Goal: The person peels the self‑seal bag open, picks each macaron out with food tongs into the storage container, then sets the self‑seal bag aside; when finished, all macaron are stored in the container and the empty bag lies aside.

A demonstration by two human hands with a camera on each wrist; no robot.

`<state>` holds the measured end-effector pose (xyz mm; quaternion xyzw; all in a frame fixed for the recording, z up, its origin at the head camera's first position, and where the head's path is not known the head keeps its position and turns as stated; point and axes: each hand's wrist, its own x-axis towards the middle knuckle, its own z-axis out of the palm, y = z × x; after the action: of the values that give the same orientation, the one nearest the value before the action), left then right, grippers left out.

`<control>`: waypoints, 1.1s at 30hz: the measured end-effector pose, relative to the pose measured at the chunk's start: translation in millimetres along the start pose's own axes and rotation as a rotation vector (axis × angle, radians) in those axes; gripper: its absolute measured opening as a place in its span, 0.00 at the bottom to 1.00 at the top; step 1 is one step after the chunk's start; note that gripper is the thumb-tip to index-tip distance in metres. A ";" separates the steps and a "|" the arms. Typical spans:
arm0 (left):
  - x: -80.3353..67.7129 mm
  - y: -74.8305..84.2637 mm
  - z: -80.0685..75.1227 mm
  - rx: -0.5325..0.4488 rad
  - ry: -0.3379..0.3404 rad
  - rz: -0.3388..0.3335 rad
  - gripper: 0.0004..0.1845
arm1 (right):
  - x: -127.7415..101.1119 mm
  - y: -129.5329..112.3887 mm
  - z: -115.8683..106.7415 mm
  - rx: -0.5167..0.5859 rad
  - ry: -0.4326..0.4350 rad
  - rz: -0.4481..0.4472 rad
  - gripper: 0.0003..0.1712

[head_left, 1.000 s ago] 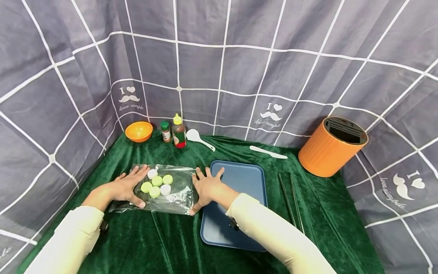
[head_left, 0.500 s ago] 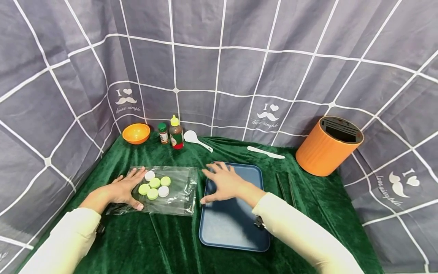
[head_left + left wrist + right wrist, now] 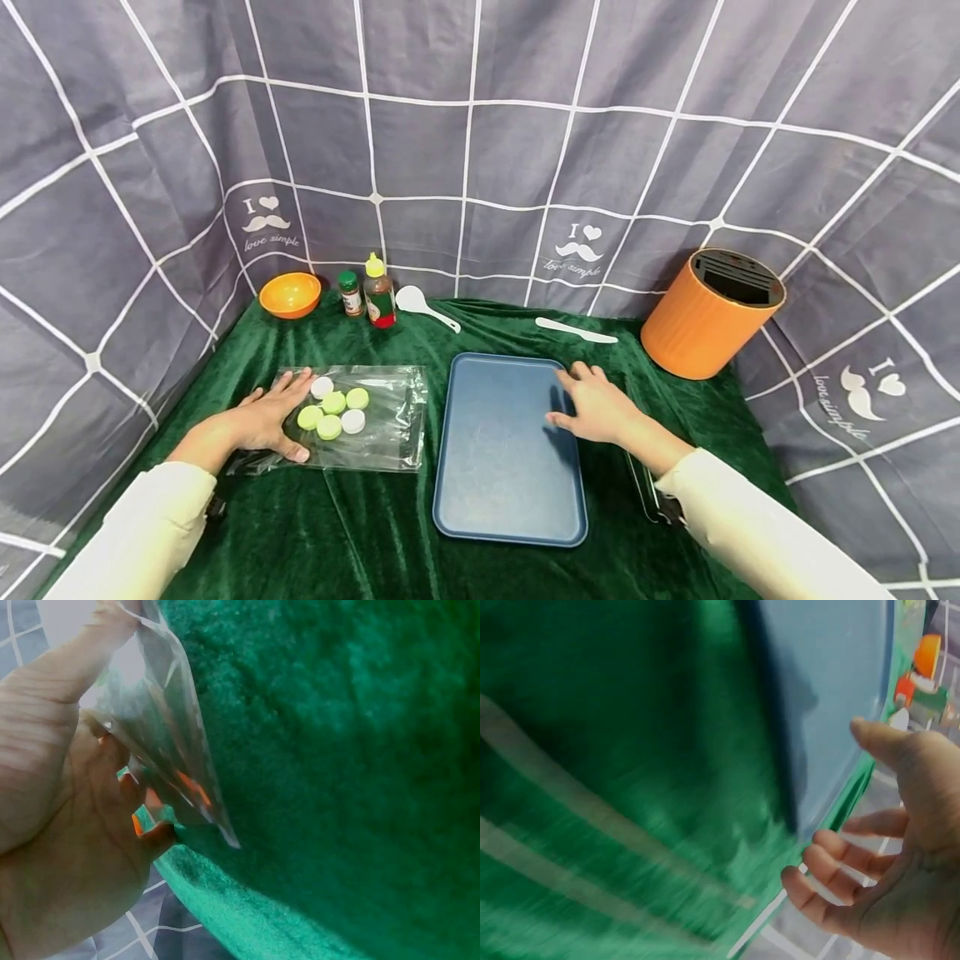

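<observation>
On the green velvet cloth [image 3: 390, 517], left of centre, lay the clear plastic bag [image 3: 378, 417] holding six small round caps, green and white [image 3: 330, 410]. I saw the left hand [image 3: 262, 421] resting flat on the bag's left end, fingers straight and relaxed, thumb along the near edge; the left wrist view showed the film [image 3: 161, 750] lifted against the palm. Just beside the bag sat the flat blue rectangular plastic tray [image 3: 502, 467]. The right hand [image 3: 600, 408] hovered open over the tray's far right edge, fingers spread, holding nothing, near the pair of thin metal chopsticks [image 3: 641, 487].

I judged the slippery film could slide under the flat palm and bunch, shifting the caps inside. I could not tell whether the bag's mouth was sealed; if not, caps might roll out onto the cloth. The open right hand might also knock the chopsticks.
</observation>
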<state>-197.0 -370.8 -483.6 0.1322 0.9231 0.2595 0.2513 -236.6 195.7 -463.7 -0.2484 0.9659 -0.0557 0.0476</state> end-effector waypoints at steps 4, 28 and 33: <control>-2.6 -1.8 2.0 0.007 0.003 0.002 0.77 | -22.3 24.4 -0.2 0.006 -0.010 0.115 0.46; -2.9 -6.3 3.0 -0.017 -0.010 -0.004 0.78 | -65.8 52.1 14.6 0.147 -0.020 0.353 0.18; -1.1 1.4 0.1 0.003 -0.015 -0.003 0.77 | -60.8 45.2 12.8 0.094 0.193 0.227 0.24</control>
<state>-195.8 -370.0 -482.4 0.1331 0.9217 0.2567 0.2585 -203.5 263.5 -478.4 -0.1287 0.9841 -0.1189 -0.0277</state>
